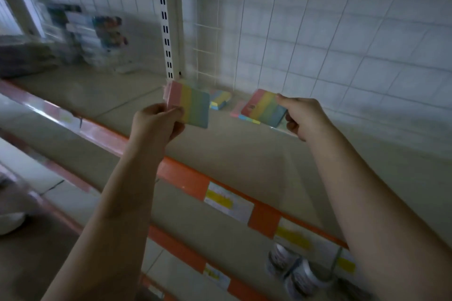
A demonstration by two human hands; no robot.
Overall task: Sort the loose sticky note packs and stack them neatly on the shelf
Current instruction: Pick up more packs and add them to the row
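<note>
On the beige shelf [244,154], backed by wire grid [281,32], lie packs [220,99].

Dim light; white tiled wall [367,32] behind wire grid [244,32].

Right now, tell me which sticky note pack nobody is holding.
The small pack lying on the shelf by the wire grid, between the two held ones; left hand and right hand each grip another.

Glossy sticky note pack [195,109], wire grid [281,32]
</note>
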